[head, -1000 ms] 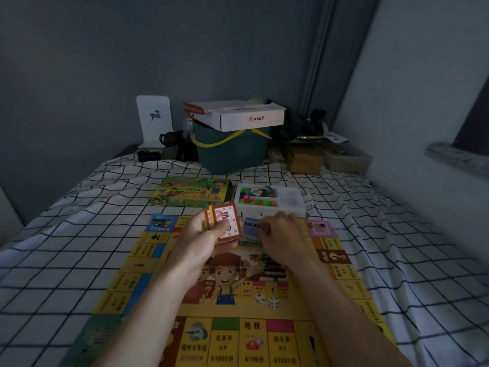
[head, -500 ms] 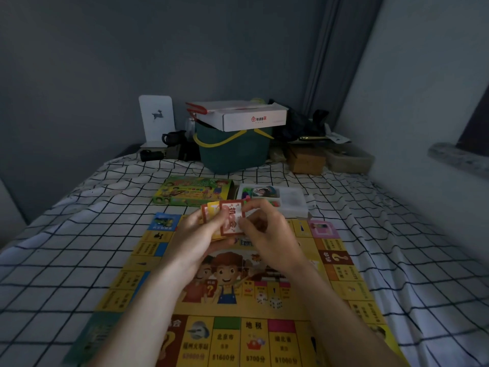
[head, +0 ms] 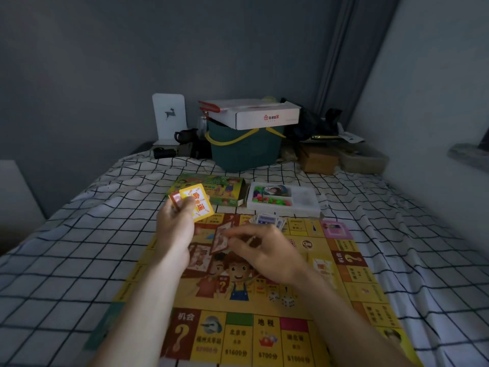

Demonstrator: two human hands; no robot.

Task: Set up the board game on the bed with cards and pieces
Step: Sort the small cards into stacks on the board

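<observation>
The yellow printed game board (head: 254, 300) is lying flat on the checked bed (head: 66, 260). The left hand (head: 176, 226) is gripping a yellow-faced card stack (head: 197, 205); the right hand (head: 264, 250) is pinching one red-backed card (head: 221, 241) above the board's centre. Best laid squarely onto the red pile (head: 199, 256), I judge.

I see the board (head: 264, 300) on the bed (head: 66, 260); game box (head: 211, 189) at eleven o'clock, tray (head: 304, 200) at one.

Premises: a domestic bedroom; a bed (head: 79, 260) under a checked sheet fills the floor between grey walls; a storage bucket (head: 244, 151) and cardboard boxes (head: 318, 160) at its far end.
</observation>
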